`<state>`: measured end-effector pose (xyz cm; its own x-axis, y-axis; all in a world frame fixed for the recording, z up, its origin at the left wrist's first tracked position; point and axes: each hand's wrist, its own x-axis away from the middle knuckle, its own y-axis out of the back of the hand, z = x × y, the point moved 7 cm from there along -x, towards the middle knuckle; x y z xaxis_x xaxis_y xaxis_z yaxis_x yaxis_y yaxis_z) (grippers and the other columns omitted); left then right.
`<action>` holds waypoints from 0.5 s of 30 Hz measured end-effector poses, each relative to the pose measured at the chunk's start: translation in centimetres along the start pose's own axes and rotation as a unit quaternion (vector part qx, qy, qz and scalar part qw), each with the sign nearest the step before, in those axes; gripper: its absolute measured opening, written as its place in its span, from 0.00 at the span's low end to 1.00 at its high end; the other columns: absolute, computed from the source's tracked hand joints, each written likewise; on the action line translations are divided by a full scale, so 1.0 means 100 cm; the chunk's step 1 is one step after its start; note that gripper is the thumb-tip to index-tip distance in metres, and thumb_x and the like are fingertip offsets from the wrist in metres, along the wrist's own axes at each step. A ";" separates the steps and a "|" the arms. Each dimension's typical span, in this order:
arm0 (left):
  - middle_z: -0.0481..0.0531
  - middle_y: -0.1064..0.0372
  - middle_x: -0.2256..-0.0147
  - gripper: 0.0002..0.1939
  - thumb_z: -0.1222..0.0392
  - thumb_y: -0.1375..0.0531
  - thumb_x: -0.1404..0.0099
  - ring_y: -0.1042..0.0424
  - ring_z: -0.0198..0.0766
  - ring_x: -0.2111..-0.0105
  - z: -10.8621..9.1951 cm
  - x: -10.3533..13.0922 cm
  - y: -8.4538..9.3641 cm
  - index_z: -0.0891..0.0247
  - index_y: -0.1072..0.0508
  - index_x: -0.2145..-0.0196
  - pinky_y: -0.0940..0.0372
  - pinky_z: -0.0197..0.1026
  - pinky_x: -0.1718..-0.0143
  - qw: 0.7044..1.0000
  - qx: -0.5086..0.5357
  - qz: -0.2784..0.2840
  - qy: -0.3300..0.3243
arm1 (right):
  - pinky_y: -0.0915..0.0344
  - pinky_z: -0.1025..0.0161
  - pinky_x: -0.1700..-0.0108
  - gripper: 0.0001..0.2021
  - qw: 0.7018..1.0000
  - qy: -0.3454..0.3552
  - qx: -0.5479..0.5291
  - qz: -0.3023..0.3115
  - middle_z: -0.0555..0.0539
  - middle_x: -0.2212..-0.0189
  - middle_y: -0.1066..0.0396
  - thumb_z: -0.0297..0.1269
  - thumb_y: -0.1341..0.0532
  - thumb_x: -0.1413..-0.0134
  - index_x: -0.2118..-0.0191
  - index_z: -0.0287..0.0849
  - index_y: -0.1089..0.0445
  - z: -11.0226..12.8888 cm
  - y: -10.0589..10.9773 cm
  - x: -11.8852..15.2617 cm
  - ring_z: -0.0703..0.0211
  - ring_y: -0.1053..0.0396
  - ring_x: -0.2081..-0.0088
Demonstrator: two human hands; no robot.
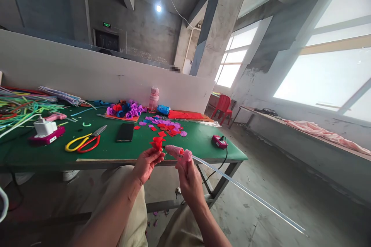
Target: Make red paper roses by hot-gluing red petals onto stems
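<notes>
Pinched in the fingers of my left hand (pixel 148 163) is a red paper flower (pixel 157 143), held upright just above the table's front edge. My right hand (pixel 189 181) is wrapped round the handle of a pink hot glue gun (pixel 177 152). Its nozzle points left and sits close beside the flower's base; whether they touch I cannot tell. A long clear glue stick (pixel 249 193) sticks out of the gun's back, down to the right. Beyond my hands, loose red and purple paper petals (pixel 171 126) lie scattered on the green table (pixel 185 150).
Yellow-and-red-handled scissors (pixel 87 141) and a black phone (pixel 125 132) lie to the left. Behind are finished purple flowers (pixel 131 110), a pink bottle (pixel 154 99) and red paper (pixel 188 115). A white plug (pixel 45 126) and a power socket (pixel 219 142) with a cord flank the work area.
</notes>
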<state>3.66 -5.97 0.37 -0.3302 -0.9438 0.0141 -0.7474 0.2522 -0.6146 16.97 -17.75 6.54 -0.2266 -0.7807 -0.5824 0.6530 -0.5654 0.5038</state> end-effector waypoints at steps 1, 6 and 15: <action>0.54 0.24 0.74 0.12 0.62 0.29 0.54 0.28 0.34 0.73 0.000 0.000 0.000 0.68 0.23 0.71 0.35 0.36 0.66 1.000 0.001 0.002 0.000 | 0.33 0.62 0.66 0.22 1.000 0.000 -0.002 -0.003 0.41 0.63 0.26 0.39 0.51 0.39 0.42 0.37 0.43 0.000 0.000 0.000 0.53 0.27 0.66; 0.54 0.24 0.74 0.11 0.62 0.30 0.53 0.28 0.33 0.73 0.001 -0.001 0.002 0.67 0.22 0.70 0.34 0.36 0.67 1.000 0.003 -0.001 0.009 | 0.33 0.62 0.69 0.19 0.997 -0.036 -0.073 -0.007 0.42 0.63 0.26 0.41 0.49 0.40 0.45 0.41 0.39 -0.010 -0.001 -0.004 0.55 0.27 0.67; 0.54 0.25 0.75 0.08 0.65 0.31 0.51 0.28 0.32 0.76 0.001 0.000 0.001 0.68 0.22 0.71 0.34 0.33 0.72 1.000 0.017 -0.004 0.023 | 0.38 0.68 0.81 0.21 0.952 -0.225 -0.190 0.084 0.47 0.77 0.30 0.53 0.45 0.46 0.64 0.36 0.32 -0.108 -0.005 -0.063 0.67 0.39 0.84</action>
<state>3.70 -5.96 0.22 -0.3511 -0.9347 0.0547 -0.7297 0.2366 -0.6415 25.85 -9.69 3.07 -0.3260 -0.9351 -0.1393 0.9021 -0.3517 0.2498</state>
